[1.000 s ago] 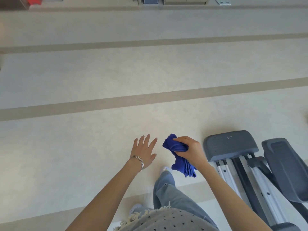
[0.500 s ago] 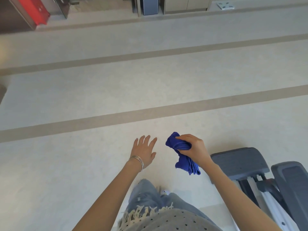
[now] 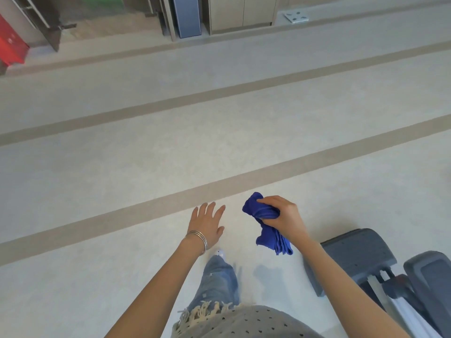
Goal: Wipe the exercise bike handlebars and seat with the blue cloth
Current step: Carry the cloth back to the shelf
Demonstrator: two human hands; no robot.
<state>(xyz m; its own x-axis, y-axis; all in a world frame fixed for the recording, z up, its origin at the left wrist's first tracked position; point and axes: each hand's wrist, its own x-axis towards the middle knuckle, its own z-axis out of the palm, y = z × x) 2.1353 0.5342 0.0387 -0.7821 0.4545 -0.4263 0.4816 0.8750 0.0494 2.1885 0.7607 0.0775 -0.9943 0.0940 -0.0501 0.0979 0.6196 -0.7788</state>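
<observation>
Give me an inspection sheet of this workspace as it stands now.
Surface: pale floor with tan stripes, bare.
Job's things: blue cloth bunched, off the floor; handlebars and seat not in view.
Clutter: nothing seen.
Grippers: right hand closed on the cloth; left hand open, fingers spread, empty.
Cables: nothing seen.
Surroundings: grey exercise machine at lower right; cabinets and a red object along the far edge.

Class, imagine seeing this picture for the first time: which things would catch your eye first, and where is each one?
The vivid blue cloth stands out first, bunched in the right hand just right of centre, above the pale floor. Beside it, the left hand is spread open and empty, with silver bangles at the wrist. At the lower right, grey exercise machine pedals enter the picture.
</observation>
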